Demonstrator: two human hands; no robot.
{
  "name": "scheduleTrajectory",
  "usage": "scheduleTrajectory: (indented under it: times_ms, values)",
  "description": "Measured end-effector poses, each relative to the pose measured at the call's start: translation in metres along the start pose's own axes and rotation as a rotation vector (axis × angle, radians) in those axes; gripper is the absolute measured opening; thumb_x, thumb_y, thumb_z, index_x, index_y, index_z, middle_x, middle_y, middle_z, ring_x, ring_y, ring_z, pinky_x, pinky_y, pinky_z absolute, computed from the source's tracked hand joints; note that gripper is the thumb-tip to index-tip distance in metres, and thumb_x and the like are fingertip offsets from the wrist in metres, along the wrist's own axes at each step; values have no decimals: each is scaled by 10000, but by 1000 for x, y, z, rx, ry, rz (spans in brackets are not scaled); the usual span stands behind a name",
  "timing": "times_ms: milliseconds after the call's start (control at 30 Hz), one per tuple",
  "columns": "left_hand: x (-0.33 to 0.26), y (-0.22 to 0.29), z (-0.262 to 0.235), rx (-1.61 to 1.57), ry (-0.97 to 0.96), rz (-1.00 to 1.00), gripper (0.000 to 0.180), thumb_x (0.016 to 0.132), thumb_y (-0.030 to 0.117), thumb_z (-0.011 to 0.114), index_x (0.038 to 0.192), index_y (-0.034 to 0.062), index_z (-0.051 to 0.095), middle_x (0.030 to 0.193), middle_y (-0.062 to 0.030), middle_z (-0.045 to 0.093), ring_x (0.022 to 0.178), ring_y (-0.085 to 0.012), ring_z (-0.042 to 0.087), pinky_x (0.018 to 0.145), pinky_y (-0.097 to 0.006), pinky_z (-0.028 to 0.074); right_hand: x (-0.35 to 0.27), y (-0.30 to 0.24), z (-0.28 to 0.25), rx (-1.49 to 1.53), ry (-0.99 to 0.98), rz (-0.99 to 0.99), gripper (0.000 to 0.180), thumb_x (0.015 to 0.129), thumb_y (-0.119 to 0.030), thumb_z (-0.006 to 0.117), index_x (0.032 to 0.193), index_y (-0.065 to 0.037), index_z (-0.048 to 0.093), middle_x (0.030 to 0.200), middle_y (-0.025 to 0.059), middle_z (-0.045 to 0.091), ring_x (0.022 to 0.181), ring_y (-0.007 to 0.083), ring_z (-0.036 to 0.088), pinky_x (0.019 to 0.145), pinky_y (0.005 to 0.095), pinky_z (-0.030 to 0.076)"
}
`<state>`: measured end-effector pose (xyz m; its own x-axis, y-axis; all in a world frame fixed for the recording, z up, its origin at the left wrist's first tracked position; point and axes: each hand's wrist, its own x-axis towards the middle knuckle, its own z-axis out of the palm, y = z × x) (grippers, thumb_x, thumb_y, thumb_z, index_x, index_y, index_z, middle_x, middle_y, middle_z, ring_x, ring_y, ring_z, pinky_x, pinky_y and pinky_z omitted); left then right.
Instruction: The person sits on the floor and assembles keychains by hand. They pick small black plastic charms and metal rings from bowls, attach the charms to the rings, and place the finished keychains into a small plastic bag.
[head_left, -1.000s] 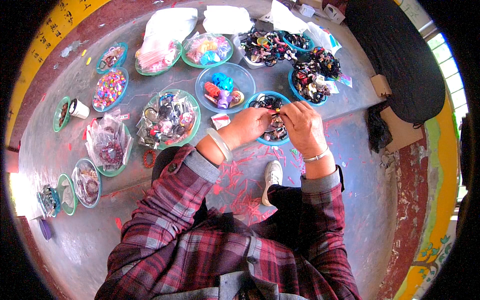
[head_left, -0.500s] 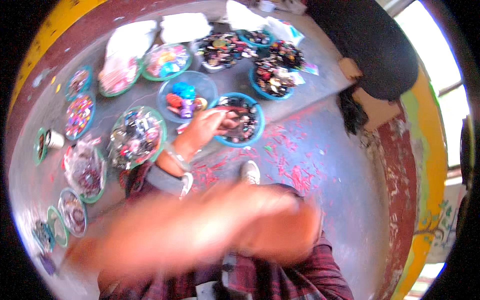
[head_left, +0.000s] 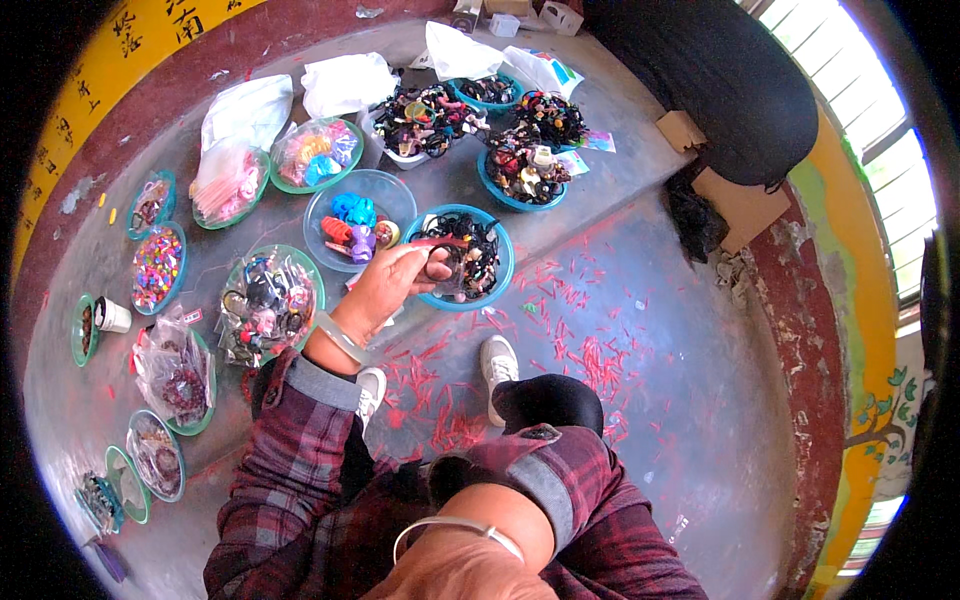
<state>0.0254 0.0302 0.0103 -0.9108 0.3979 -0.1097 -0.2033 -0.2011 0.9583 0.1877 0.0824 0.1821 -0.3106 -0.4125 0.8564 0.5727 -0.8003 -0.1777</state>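
Several black wall characters (head_left: 187, 27) beyond hands (head_left: 395, 275)

Right of the left hand (head_left: 397, 281) is a round blue plastic basin (head_left: 510, 262) holding black bands (head_left: 478, 236); before the hand, a round translucent blue basin (head_left: 393, 203); left, a round green plastic basin (head_left: 319, 287) holding clear packets (head_left: 268, 302); behind and rightward, thin red scraps (head_left: 600, 362) on grey floor (head_left: 700, 450).

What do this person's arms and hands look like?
The plaid sleeves mix dark red, grey and black, with plain grey cuffs. The bare left hand has a broad pale bangle at its wrist; the right hand, partly cut off, a slim silvery bangle.
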Motion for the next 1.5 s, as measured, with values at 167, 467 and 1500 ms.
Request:
scheduleTrajectory:
  times_ms: [167,467,1500]
  values:
    - [2,0,-1,-16,0,-7,349,923,234,360,1160,12,487,1020,-76,587,932,-153,578,763,-262,472,-2,-5,2,31,-10,-7,505,914,-309,365,1123,148,412,1098,289,487,998,385,499,827,409,402]
    - [4,-4,-4,-64,-1,41,335,933,246,365,1127,8,498,1017,-66,577,912,-147,578,773,-276,473,-16,-84,-36,-517,-382,437,232,857,-157,473,882,71,506,863,172,557,783,255,564,772,381,465]
    - [-11,15,1,102,-56,142,363,932,225,325,1197,18,460,1046,-58,565,933,-132,557,543,-236,529,-91,-162,-126,-2432,397,751,283,605,-37,650,886,-76,653,1231,201,446,1209,370,345,963,418,336]
